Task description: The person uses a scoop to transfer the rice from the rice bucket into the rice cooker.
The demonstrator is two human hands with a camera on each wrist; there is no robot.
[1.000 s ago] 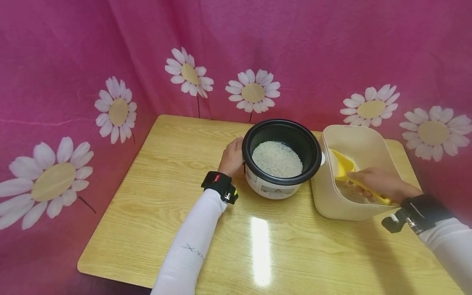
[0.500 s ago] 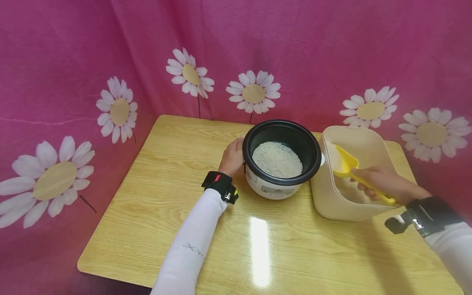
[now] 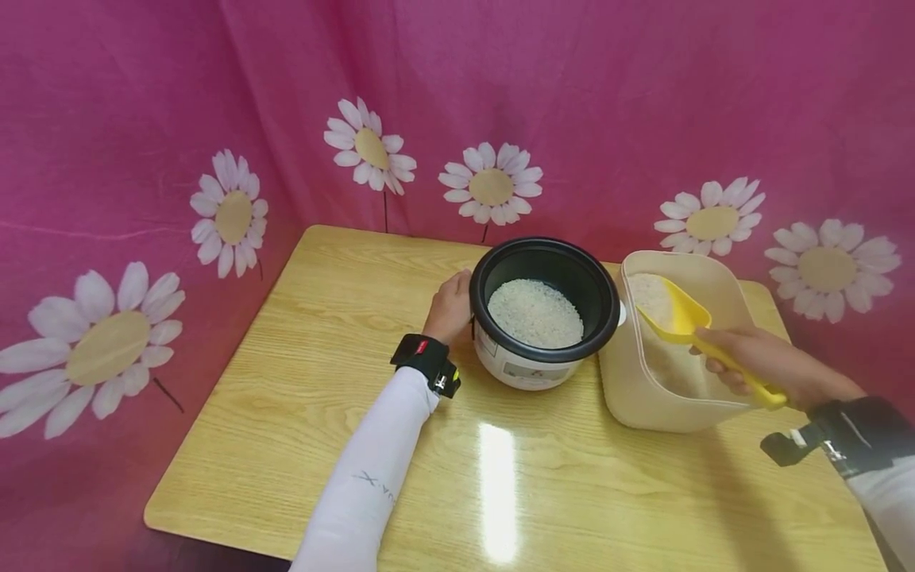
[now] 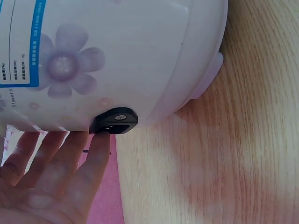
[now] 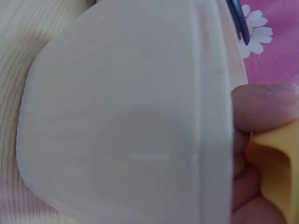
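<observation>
My right hand (image 3: pixel 775 361) grips the handle of a yellow scoop (image 3: pixel 688 310), its fingers curled round it. White rice (image 3: pixel 650 298) fills the scoop, which is over the opening of a cream rice bin (image 3: pixel 629 393). In the right wrist view the bin wall (image 5: pixel 140 116) covers part of that hand. A white rice cooker (image 3: pixel 529 376) with a black inner pot stands left of the bin, with rice (image 3: pixel 536 314) in the bottom. My left hand (image 3: pixel 450 306) rests against the cooker's left side; in the left wrist view its fairly straight fingers touch the wall by a black socket (image 4: pixel 114 121).
The wooden table (image 3: pixel 343 365) has its left edge and rounded corners in view. A pink curtain (image 3: pixel 572 87) with white daisies hangs along the back and left side. Bin and cooker stand close together.
My right hand has lifted the scoop with rice and drawn it right, from inside the bin towards its rim. My left hand stays against the cooker. The head view has shifted slightly.
</observation>
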